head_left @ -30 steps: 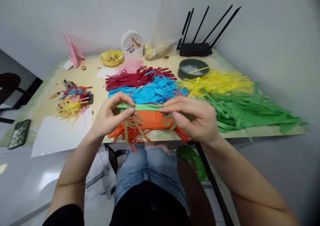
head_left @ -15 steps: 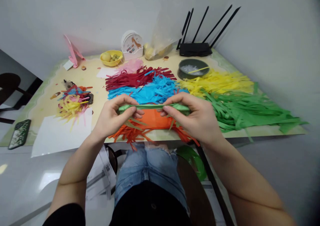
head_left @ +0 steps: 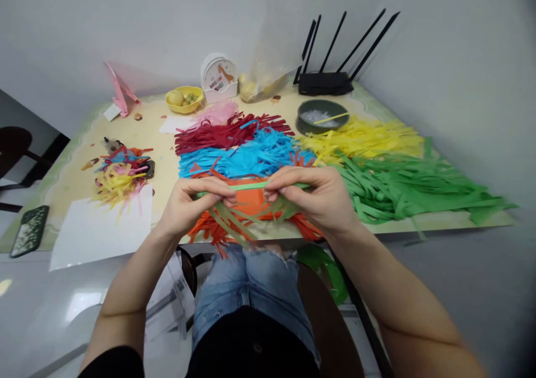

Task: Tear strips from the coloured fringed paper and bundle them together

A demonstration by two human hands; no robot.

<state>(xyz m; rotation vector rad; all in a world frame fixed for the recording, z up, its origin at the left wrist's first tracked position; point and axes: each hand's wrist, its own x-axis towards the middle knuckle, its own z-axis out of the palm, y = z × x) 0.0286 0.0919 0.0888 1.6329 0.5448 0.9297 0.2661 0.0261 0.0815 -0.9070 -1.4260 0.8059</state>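
A folded strip of green fringed paper (head_left: 250,186) is held level between both hands above the near table edge. My left hand (head_left: 190,205) pinches its left end and my right hand (head_left: 319,196) pinches its right end. Green fringe hangs down below the strip, blurred. Directly under it lies an orange fringed paper pile (head_left: 251,207). Behind are blue (head_left: 251,154) and dark red (head_left: 226,132) fringe piles.
Green strips (head_left: 410,188) and yellow strips (head_left: 364,135) cover the table's right side. A dark bowl (head_left: 321,115), a router (head_left: 326,82), a yellow fruit bowl (head_left: 184,99) and a clock (head_left: 218,76) stand at the back. White paper (head_left: 100,230), mixed scraps (head_left: 119,171) and a phone (head_left: 29,230) lie left.
My hands have moved closer together along the green strip, and its fringe now hangs lower over the orange pile. The view has shifted slightly.
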